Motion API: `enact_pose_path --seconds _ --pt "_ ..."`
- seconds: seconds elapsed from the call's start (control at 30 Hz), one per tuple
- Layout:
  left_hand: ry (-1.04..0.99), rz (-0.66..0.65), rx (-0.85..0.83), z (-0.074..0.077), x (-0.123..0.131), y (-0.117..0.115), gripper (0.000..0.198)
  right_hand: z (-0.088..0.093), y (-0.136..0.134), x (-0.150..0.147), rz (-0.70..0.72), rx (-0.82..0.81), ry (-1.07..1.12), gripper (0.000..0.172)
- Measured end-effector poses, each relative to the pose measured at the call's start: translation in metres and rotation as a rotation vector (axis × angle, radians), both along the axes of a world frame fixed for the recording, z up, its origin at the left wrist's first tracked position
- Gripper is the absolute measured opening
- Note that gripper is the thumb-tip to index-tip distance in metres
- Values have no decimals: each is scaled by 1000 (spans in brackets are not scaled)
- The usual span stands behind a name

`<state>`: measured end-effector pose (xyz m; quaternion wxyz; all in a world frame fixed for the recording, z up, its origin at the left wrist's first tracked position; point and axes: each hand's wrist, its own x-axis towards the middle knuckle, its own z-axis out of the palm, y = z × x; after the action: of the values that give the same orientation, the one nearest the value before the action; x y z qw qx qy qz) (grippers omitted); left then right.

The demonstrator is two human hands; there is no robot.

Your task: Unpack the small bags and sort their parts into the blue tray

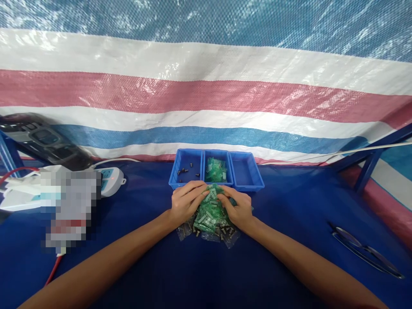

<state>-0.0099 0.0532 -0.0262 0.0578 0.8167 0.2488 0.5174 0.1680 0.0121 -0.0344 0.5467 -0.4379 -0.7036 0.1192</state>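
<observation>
A heap of small clear bags with green parts point(208, 216) lies on the blue table cover in front of me, with a few bags of dark screws at its near edge. My left hand point(186, 199) rests on the heap's left side, fingers curled onto a bag at the top. My right hand point(236, 208) grips the heap's right side, fingers pinched on the same top bag. Behind the heap stand three small blue trays: the left one point(180, 179) holds loose dark screws, the middle one point(225, 159) holds green parts, the right one point(246, 174) shows nothing inside.
A white power strip point(112, 178) and a blurred-out object lie at the left, with a red cable. A dark device point(41, 139) sits far left. A pair of glasses point(363, 249) lies at the right. A striped tarp hangs behind the table.
</observation>
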Motion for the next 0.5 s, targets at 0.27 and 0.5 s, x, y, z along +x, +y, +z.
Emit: enact_pose_path --seconds 0.27,0.5 --pt "6 -15 23 -1 -1 0 20 0 -1 0 1 0 7 18" --pt "14 -37 37 -1 -2 0 22 -2 0 0 -5 -43 -28 15"
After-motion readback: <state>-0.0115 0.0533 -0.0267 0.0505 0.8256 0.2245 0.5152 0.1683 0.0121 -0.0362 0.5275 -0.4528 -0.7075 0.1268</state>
